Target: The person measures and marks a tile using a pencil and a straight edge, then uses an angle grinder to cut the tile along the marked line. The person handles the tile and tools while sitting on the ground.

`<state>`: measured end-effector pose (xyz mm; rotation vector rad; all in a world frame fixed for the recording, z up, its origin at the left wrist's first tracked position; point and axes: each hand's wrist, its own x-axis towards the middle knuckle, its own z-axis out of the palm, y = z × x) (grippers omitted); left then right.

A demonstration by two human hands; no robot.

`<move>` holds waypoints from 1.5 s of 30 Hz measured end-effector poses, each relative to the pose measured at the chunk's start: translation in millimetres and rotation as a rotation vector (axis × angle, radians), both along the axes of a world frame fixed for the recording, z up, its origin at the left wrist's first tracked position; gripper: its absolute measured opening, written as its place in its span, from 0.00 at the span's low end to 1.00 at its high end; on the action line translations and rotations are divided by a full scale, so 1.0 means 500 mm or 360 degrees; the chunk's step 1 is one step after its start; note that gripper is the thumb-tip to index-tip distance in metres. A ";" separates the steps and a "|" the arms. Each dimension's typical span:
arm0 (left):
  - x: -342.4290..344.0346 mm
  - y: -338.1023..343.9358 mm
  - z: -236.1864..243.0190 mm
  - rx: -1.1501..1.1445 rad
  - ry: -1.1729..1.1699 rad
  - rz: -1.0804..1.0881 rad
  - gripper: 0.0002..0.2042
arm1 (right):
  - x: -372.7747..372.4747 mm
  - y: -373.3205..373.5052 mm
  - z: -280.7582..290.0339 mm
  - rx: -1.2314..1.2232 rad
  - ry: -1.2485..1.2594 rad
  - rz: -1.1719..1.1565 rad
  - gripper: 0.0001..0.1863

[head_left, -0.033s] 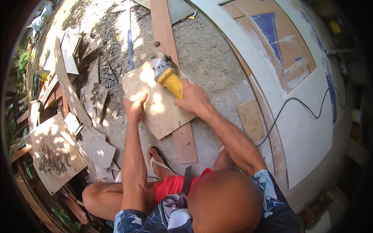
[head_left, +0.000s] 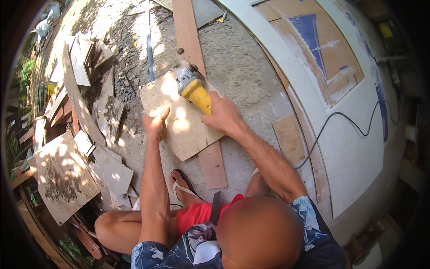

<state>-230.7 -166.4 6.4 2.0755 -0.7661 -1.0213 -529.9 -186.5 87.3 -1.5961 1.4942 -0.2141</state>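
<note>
My right hand (head_left: 224,113) is wrapped round the yellow body of an angle grinder (head_left: 196,94). The grinder's grey head points away from me, its blurred disc at the far right edge of a pale plywood piece (head_left: 188,139). On the near left edge of that piece, my left hand (head_left: 155,124) is clamped with the thumb on top; its fingers go out of sight beneath. Under the plywood runs a long reddish-brown plank (head_left: 212,166), showing at both ends.
Broken board offcuts (head_left: 67,175) are piled at the left beside gravel (head_left: 127,62). A white panel (head_left: 345,148) with a brown and blue section lies at the right, a black cord (head_left: 318,136) crossing it. A small wooden piece (head_left: 290,139) lies by its edge. My sandalled foot (head_left: 183,186) is near the plank.
</note>
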 end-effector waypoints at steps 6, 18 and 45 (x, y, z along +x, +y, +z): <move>-0.023 -0.002 0.014 -0.0055 -0.0077 0.0015 0.20 | -0.023 0.034 -0.012 -0.0001 0.0010 -0.0014 0.28; -0.010 -0.020 0.012 -0.0026 -0.0031 -0.0007 0.25 | -0.064 0.075 -0.006 0.0016 0.0030 -0.0019 0.29; -0.004 -0.028 0.017 0.0161 -0.0115 -0.0015 0.33 | -0.131 0.195 -0.003 0.0052 0.0097 -0.0084 0.29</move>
